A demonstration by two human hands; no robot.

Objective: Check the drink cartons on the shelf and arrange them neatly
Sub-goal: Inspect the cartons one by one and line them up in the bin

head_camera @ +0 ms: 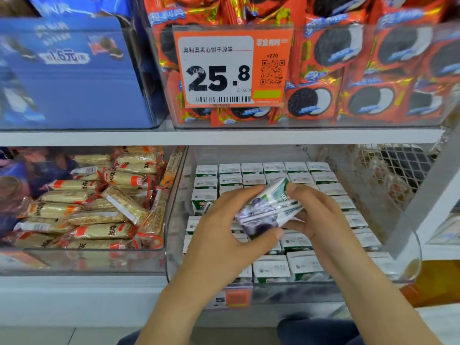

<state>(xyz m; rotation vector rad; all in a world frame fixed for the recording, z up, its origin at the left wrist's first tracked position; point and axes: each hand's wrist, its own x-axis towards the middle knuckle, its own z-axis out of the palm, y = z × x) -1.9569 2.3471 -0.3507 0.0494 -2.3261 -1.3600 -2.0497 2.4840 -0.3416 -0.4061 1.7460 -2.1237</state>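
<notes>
This is a shop, a grocery or snack store. White shelves (224,136) carry clear plastic bins (413,245) full of packed goods: cookie packs (310,100), wrapped snack bars (99,215), rows of small drink cartons (273,268). An orange price tag (232,67) shows 25.8, a barcode and a QR code.

We see a white shop shelf (224,136) board running across the middle, with another white shelf edge (82,292) lower near left. Upper left holds a blue display box (74,78) in a clear bin. Upper right, a clear bin of orange cookie packs (368,95) carries an orange price tag (231,68) reading 25.8. Lower left, a clear bin holds yellowish wrapped snack bars (94,207). Far right we note a white mesh panel (398,163) and a white slanted upright (428,195). A small orange tag (234,298) sits on the near shelf edge. Lighting is bright and even.
</notes>
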